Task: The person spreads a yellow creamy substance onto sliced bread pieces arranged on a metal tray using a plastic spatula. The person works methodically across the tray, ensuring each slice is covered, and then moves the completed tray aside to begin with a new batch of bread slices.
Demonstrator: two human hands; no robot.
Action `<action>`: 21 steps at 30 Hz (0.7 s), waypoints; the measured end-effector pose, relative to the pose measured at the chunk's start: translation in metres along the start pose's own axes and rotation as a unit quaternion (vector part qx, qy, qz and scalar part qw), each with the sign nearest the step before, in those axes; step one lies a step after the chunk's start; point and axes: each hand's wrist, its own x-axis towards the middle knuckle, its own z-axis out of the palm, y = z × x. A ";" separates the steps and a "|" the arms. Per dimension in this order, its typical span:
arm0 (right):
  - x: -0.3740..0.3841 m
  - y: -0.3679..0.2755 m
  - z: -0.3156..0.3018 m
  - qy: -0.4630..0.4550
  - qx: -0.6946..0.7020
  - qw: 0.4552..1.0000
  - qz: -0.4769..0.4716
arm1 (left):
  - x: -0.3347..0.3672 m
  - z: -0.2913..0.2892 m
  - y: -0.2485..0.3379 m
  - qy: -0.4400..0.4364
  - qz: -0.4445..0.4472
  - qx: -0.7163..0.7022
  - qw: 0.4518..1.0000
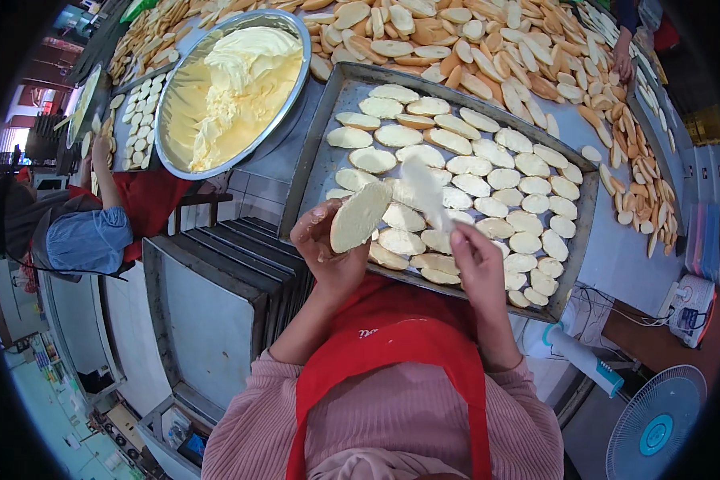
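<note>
From my remote station I note a tray (346, 98) tilted across the view, lined with oval bread pieces, pale faces up. Up and to its left stands a bowl (162, 142) of soft yellow cream (248, 80). My left hand (332, 260) is curled round the left edge of one slice (360, 218), fingers closed to its thickness; the slice is held above the tray's near-left part, broad pale face showing. My right hand (480, 260) pinches the handle end of a spatula (424, 188), thumb against fingers; the blade is blurred, and I cannot tell whether it touches anything. I judge the slice light, fairly stiff but brittle, its face likely slippery if coated. Recommended hold: by the rim and underside, pressure light, face untouched; spatula by the handle only.
</note>
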 end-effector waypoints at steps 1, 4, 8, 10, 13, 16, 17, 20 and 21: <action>-0.003 0.002 0.002 -0.002 -0.034 0.998 -0.057 | -0.002 0.001 -0.002 0.005 -0.002 -0.010 1.000; -0.004 0.009 0.004 0.018 -0.122 0.985 -0.121 | -0.003 0.000 0.001 0.019 -0.027 -0.008 0.999; -0.013 -0.010 0.003 0.103 -0.189 0.971 -0.105 | 0.001 0.000 0.003 0.012 -0.003 0.010 1.000; -0.025 -0.016 0.021 0.080 -0.178 0.957 -0.214 | 0.000 0.002 0.002 0.009 -0.007 -0.006 1.000; -0.019 -0.018 0.028 0.084 -0.210 0.947 -0.227 | -0.004 0.003 0.001 0.017 -0.009 -0.001 1.000; 0.012 0.007 0.024 0.155 -0.190 0.946 -0.214 | -0.008 0.001 0.001 0.032 -0.019 -0.011 0.999; 0.009 0.010 0.021 0.120 -0.145 0.966 -0.178 | -0.009 0.000 0.000 0.037 -0.023 -0.019 0.999; -0.019 -0.002 0.017 -0.018 -0.033 0.996 -0.086 | -0.007 -0.003 -0.002 0.028 -0.040 0.000 0.999; -0.020 -0.001 0.017 -0.013 -0.063 0.994 -0.090 | -0.009 -0.003 -0.001 0.034 -0.040 -0.006 0.999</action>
